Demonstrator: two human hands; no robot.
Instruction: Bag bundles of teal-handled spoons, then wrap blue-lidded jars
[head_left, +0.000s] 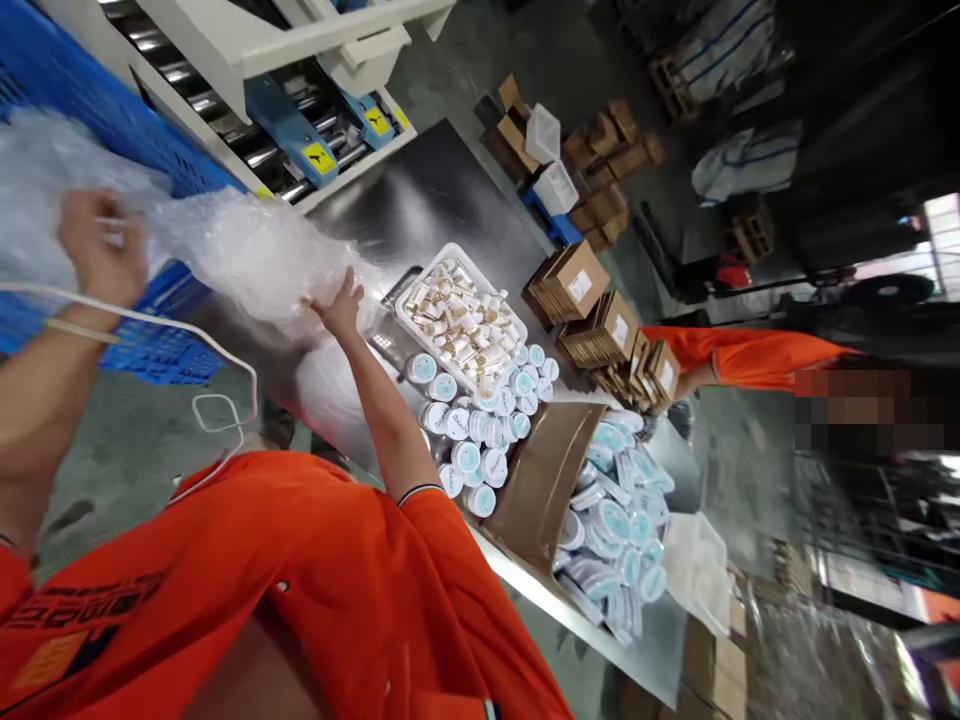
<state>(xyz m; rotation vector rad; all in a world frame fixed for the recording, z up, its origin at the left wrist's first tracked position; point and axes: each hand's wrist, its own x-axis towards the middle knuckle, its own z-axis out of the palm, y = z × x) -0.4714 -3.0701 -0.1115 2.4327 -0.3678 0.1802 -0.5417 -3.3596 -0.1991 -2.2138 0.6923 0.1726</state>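
My left hand [105, 250] is curled at the blue crate on the left, its fingers closed on crumpled clear plastic film [52, 170]; motion blurs it somewhat. Over the metal table, my right hand [341, 305] has its fingers spread against a bunched heap of the same clear film [247, 255]. Just beyond that hand stands a white plastic tray [517, 322] full of small white-and-gold pieces. Round tins [466, 457] with white and teal lids cluster beside the tray, near my right forearm.
A blue crate [172, 155] and a roller conveyor [262, 155] lie left. A white cord [202, 335] crosses my left wrist. Brown cardboard [540, 470] separates the tins from piled teal-labelled packs [611, 520]. Carton stacks [574, 285] line the far edge, where an orange-sleeved co-worker [750, 358] reaches in.
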